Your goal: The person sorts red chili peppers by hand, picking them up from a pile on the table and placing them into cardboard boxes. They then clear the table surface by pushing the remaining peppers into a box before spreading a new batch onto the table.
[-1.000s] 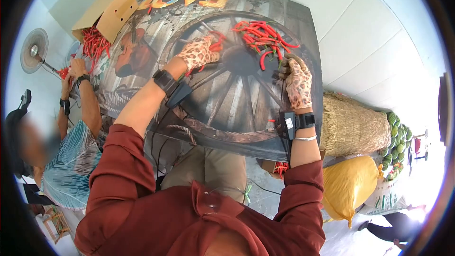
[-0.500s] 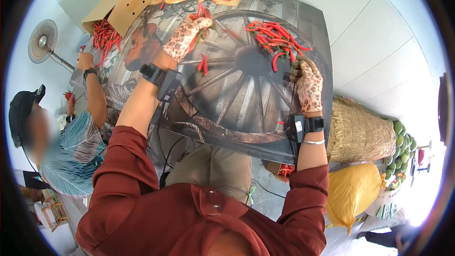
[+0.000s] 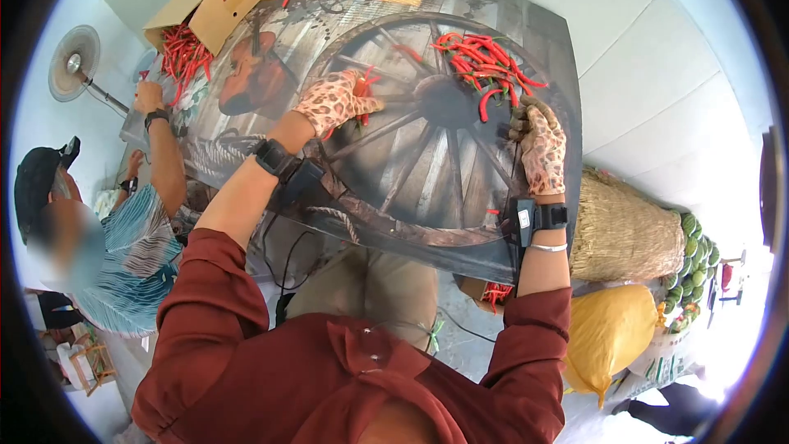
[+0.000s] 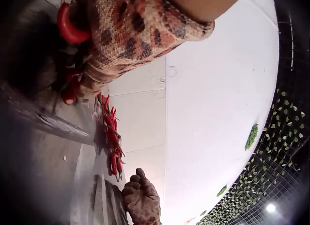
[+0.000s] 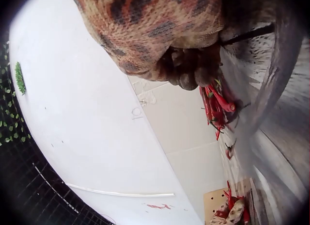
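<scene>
Your left hand (image 3: pixel 339 104) grips red chilies (image 4: pixel 69 28), left of the far chili pile (image 3: pixel 485 63); your right hand (image 3: pixel 543 152) curls beside it, hold unclear.

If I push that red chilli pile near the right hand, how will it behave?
The red chilli pile will probably shift in tangled clumps, since its curved chillies lie crossed over one another. Each looks slim, so it is likely light and easy to nudge loose. The glossy skins suggest some may slide off the top.
</scene>
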Motion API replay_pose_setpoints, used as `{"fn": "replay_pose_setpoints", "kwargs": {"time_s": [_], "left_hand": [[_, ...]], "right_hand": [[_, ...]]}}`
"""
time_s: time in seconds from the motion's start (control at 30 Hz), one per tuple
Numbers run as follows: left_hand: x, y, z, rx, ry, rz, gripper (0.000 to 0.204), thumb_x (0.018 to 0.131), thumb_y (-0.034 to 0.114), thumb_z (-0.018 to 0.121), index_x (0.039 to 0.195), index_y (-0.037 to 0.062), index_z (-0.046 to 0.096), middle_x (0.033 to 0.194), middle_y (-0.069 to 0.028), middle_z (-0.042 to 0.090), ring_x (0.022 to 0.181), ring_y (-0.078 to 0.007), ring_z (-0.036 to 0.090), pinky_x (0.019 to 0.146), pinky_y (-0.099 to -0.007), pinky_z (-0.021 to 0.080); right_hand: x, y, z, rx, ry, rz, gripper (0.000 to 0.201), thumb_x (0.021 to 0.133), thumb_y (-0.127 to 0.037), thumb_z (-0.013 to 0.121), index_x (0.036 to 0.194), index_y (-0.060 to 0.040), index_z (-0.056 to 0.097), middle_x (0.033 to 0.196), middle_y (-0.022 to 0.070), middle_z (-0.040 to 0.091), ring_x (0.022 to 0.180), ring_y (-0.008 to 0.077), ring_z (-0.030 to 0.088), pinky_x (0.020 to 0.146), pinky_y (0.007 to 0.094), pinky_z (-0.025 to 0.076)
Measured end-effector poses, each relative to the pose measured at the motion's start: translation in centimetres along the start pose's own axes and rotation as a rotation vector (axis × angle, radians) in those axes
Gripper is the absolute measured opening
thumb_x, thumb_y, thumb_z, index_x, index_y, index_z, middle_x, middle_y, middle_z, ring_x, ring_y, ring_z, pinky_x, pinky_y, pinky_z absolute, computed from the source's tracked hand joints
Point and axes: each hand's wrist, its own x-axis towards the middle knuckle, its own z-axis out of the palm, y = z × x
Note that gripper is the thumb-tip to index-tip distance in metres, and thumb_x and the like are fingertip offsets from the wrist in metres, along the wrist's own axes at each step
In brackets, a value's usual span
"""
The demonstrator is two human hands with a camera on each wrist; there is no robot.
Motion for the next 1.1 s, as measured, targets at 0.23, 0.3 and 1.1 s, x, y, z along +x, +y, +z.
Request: {"fn": "replay_pose_setpoints", "kwargs": {"time_s": [0.23, 0.3, 1.1], "left_hand": [[0.3, 0.5, 1.0, 0.008, -0.047, 0.211, 0.039, 0.078, 0.029, 0.066, 0.104, 0.0009, 0.061, 0.093, -0.0172, 0.066, 0.086, -0.0323, 0.064, 0.075, -0.0368, 0.05], [0.4, 1.5, 0.7, 0.143, -0.061, 0.237, 0.041, 0.077, 0.03, 0.067, 0.106, 0.0007, 0.06, 0.096, -0.0183, 0.066, 0.088, -0.0328, 0.064, 0.076, -0.0371, 0.05], [7.8, 2.1, -1.8, -0.121, -0.13, 0.057, 0.046, 0.09, 0.031, 0.052, 0.125, 0.0013, 0.052, 0.124, -0.0198, 0.053, 0.112, -0.0302, 0.054, 0.094, -0.0335, 0.043]], "right_hand": [[0.4, 0.4, -0.5, -0.014, -0.016, -0.002, 0.023, 0.093, -0.012, 0.053, 0.111, -0.0007, 0.062, 0.084, 0.0038, 0.061, 0.064, 0.0112, 0.056, 0.058, 0.0267, 0.05], [0.3, 0.4, -0.4, -0.012, -0.011, -0.014, 0.022, 0.093, -0.012, 0.053, 0.11, -0.0007, 0.062, 0.083, 0.0034, 0.061, 0.064, 0.0108, 0.056, 0.058, 0.0262, 0.05], [0.4, 0.3, -0.9, 0.008, -0.015, 0.019, 0.022, 0.093, -0.011, 0.055, 0.111, -0.0014, 0.063, 0.084, 0.0049, 0.065, 0.064, 0.0109, 0.058, 0.059, 0.025, 0.05]]}}
